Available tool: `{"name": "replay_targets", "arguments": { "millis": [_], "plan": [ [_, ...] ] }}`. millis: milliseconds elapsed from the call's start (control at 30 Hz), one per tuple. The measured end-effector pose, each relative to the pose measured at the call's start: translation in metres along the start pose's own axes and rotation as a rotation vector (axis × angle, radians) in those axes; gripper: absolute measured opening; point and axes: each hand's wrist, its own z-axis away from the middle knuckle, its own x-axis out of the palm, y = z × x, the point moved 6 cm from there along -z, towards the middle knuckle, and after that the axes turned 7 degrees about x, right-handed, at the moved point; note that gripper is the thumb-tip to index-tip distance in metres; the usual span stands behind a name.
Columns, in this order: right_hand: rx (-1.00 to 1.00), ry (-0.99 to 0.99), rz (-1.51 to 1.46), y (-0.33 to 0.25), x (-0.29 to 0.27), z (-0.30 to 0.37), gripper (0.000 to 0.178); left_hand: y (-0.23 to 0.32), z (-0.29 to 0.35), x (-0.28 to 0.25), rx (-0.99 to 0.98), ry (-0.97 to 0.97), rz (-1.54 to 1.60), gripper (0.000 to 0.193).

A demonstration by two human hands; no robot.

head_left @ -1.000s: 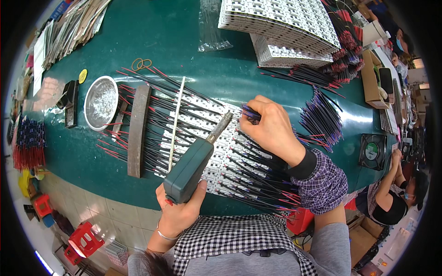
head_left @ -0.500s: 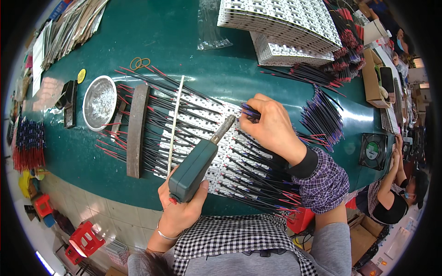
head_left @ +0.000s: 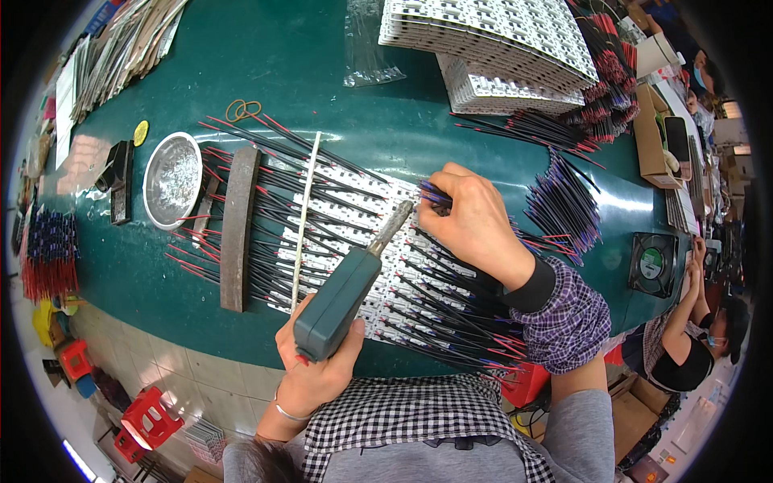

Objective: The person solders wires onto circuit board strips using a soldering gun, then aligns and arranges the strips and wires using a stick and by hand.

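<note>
My left hand is wrapped round the green body of a soldering iron, whose thick metal tip points up and right. That tip is close to my right hand, near the top edge of a white circuit board panel. Pinched in my right fingers are black wires with blue ends. Rows of black wires with red ends lie across the panel's left half, and more black wires fan out to the right. A pale thin stick crosses the left rows.
A heavy metal bar rests on the left wires. Beyond it stand a round bowl and a black holder. Stacked white panels are at the back, loose wires and a fan to the right. A co-worker sits at right.
Almost nothing differs. The soldering iron and my right hand have shifted very slightly, with the tip still beside my right fingers.
</note>
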Motion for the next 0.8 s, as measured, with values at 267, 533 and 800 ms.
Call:
{"name": "replay_targets", "arguments": {
  "millis": [267,533,800],
  "plan": [
    [-0.011,-0.004,-0.006,0.001,0.0,0.0,0.018,-0.002,0.003,-0.003,0.019,0.095,0.056,0.025],
    [0.014,-0.06,-0.07,0.007,0.0,-0.004,0.023,-0.001,0.002,-0.002,-0.031,0.049,0.056,0.024],
    [-0.003,0.001,0.004,0.002,0.003,0.001,0.019,0.001,0.001,0.002,-0.026,-0.01,0.024,0.019]
  ]
}}
